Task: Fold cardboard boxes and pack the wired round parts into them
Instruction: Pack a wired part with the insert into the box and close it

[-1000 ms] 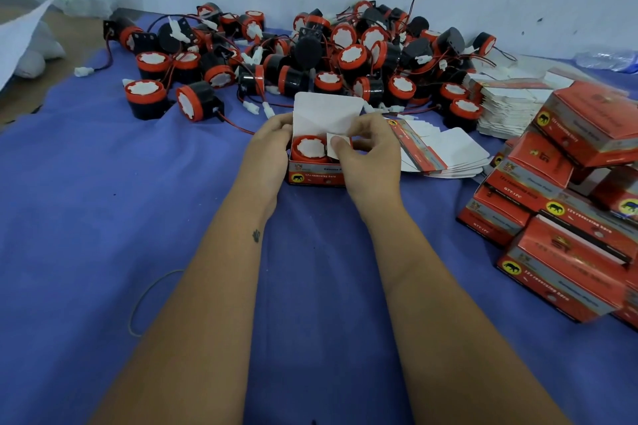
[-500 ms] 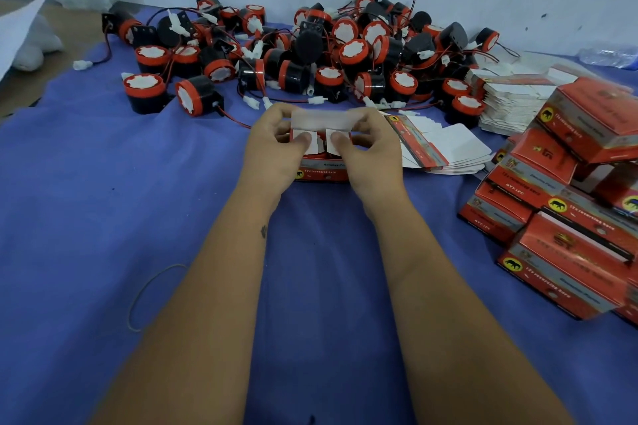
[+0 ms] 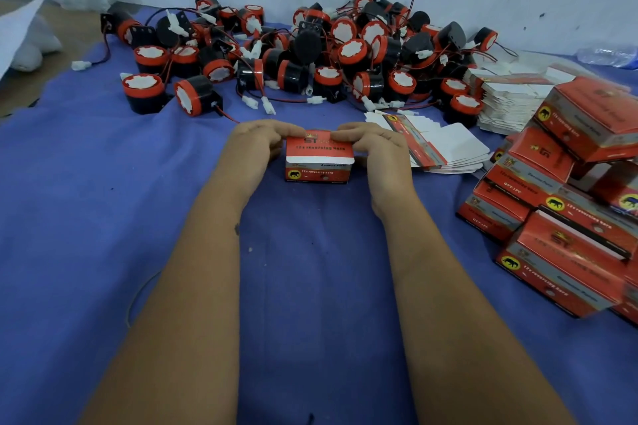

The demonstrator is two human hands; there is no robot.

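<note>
A small red cardboard box (image 3: 319, 162) stands on the blue cloth in the middle. Its top lid is folded down, with the white tuck flap still showing along the front edge. My left hand (image 3: 257, 148) grips the box's left side, fingers curled over the lid. My right hand (image 3: 376, 152) grips the right side the same way. The part inside is hidden. A large heap of black and red round wired parts (image 3: 310, 55) lies behind the box.
Flat unfolded box blanks (image 3: 438, 148) fan out just right of my hands, with a taller stack (image 3: 507, 103) behind. Several closed red boxes (image 3: 569, 190) pile up at the right. A plastic bottle (image 3: 607, 57) lies by the wall. The blue cloth (image 3: 103, 200) ends at the left.
The open lid has been folded forward and down over the round part, which is now out of sight. Both hands moved onto the top of the box.
</note>
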